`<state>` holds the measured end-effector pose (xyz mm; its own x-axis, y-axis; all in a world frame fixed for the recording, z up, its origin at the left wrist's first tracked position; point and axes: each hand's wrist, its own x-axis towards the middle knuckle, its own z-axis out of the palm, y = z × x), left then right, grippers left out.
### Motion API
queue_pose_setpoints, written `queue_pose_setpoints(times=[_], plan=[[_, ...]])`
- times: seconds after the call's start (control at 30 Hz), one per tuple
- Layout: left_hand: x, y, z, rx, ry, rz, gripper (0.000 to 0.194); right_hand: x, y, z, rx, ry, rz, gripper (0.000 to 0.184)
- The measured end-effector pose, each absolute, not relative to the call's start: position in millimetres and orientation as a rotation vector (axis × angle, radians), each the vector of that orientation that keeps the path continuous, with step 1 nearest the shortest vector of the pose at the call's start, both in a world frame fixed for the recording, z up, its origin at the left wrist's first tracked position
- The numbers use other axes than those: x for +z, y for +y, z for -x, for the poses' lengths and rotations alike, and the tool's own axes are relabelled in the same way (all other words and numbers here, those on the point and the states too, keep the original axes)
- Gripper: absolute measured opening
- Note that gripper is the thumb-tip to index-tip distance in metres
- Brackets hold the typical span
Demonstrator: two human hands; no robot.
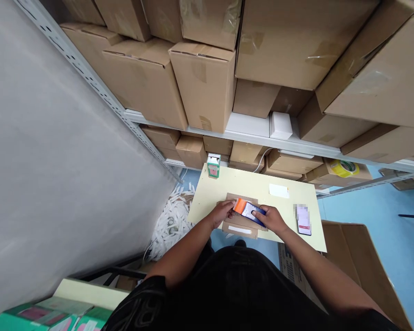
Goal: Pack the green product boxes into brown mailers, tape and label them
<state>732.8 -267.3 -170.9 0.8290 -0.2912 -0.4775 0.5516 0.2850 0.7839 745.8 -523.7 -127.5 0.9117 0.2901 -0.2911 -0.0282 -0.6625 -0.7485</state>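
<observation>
I hold a flat orange, white and dark blue package (247, 209) with both hands over the table (234, 178). My left hand (223, 212) is closed at its orange end, with the fingertips partly hidden. At the blue end, my right hand (271, 218) grips it, the thumb lying on the printed face. Under the package lies an unfolded brown cardboard mailer (232, 221) with a white strip (239, 229) along its near flap. A phone (302, 220) rests to the right, and a white slip (278, 190) lies beyond my right hand.
A small green box (213, 168) stands at the table's far left corner. Shelves of cardboard boxes (202, 87) rise behind it. A yellow tape roll (345, 168) sits at right. Paper strips (169, 225) cover the floor at left; a large cardboard sheet (359, 262) is at right.
</observation>
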Motion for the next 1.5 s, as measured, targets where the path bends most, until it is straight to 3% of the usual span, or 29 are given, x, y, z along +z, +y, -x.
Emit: queue_pose_setpoints(times=[0.43,0.9,1.03,1.13,1.5], plan=[[-177,-275,-733,-0.556,0.342,-0.92,0.048,-124,-526,-752,0.59,-0.159,2.213,0.051],[-183,-275,-731,-0.546,0.433,-0.851,0.022,-116,-522,-751,0.619,-0.158,2.242,0.052],[-182,-273,-731,-0.603,0.434,-0.804,0.033,-115,-523,-751,0.619,-0.167,2.228,0.053],[-182,-272,-730,-0.603,0.39,-0.885,0.036,-114,-523,-752,0.628,-0.182,2.24,0.054],[-186,-262,-723,-0.565,0.404,-1.379,0.019,-99,-511,-761,0.716,-0.342,2.404,0.049]])
